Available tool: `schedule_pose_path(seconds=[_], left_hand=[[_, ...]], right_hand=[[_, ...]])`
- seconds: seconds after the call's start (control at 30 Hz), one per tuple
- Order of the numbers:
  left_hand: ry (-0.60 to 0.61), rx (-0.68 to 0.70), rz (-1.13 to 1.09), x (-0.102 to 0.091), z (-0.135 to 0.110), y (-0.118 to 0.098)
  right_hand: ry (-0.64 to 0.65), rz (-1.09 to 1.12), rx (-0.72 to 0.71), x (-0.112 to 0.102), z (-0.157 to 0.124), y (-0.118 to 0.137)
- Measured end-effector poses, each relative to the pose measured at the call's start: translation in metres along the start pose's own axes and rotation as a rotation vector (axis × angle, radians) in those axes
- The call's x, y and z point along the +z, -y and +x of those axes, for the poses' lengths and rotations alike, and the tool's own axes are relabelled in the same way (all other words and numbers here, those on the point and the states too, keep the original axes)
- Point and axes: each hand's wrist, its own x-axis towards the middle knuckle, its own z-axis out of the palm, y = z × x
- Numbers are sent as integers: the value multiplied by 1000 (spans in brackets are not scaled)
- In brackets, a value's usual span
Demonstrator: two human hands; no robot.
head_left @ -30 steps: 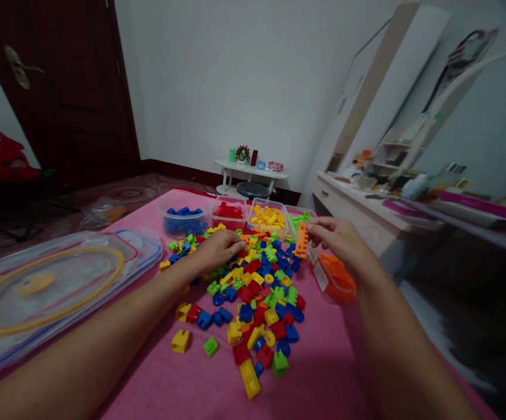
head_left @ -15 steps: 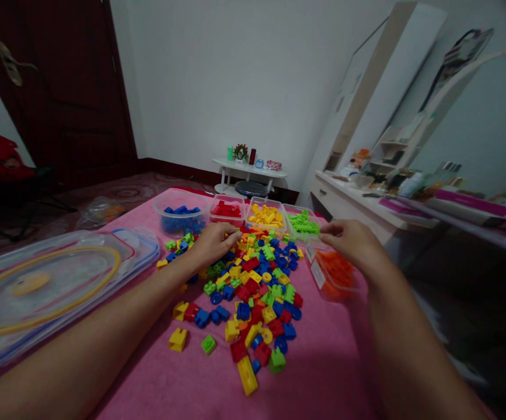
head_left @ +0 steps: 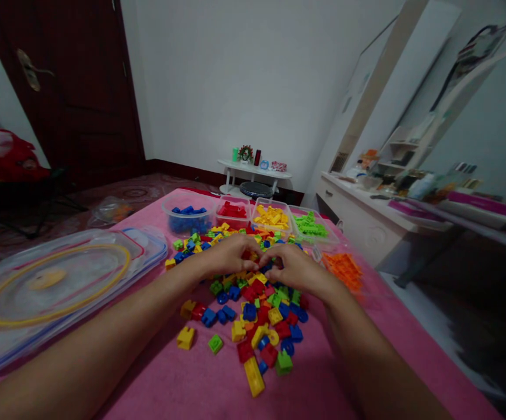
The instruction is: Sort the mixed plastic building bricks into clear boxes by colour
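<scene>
Over the middle of a heap of mixed toy building blocks [head_left: 262,315], my two hands are close together with fingertips nearly touching. My left hand [head_left: 231,255] has its fingers curled down among the blocks, with red showing near its thumb. My right hand [head_left: 294,265] is curled too, thumb and fingers drawn together, with blue showing by the tips. What either hand holds, if anything, is too small and covered to make out. A yellow block [head_left: 253,377] and a green block [head_left: 215,343] lie at the near side of the heap.
Behind the heap stand clear tubs of blue [head_left: 187,224], red [head_left: 232,211], yellow [head_left: 271,217] and green pieces [head_left: 309,224]. A tub of orange pieces [head_left: 344,271] is by my right forearm. Stacked lids [head_left: 73,286] lie left on the pink cloth [head_left: 148,373].
My right hand has moved left from beside the green and orange tubs to the heap. My left hand has moved slightly right and nearer, meeting it. The view has shifted a little.
</scene>
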Motion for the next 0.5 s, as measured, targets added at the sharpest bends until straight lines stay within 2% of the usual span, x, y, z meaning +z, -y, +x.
schedule_pose_path(seconds=[0.13, 0.27, 0.33, 0.4, 0.5], left_hand=[[65, -89, -56, -5, -4, 4], [175, -122, -140, -18, -8, 10], [187, -143, -147, -23, -8, 13], [149, -159, -144, -26, -8, 15], [91, -156, -121, -24, -7, 10]], right_hand=[[53, 61, -61, 10, 1, 5], [202, 48, -3, -2, -3, -4], [246, 66, 45, -10, -5, -8], [228, 65, 80, -16, -7, -9], [134, -10, 114, -19, -8, -3]])
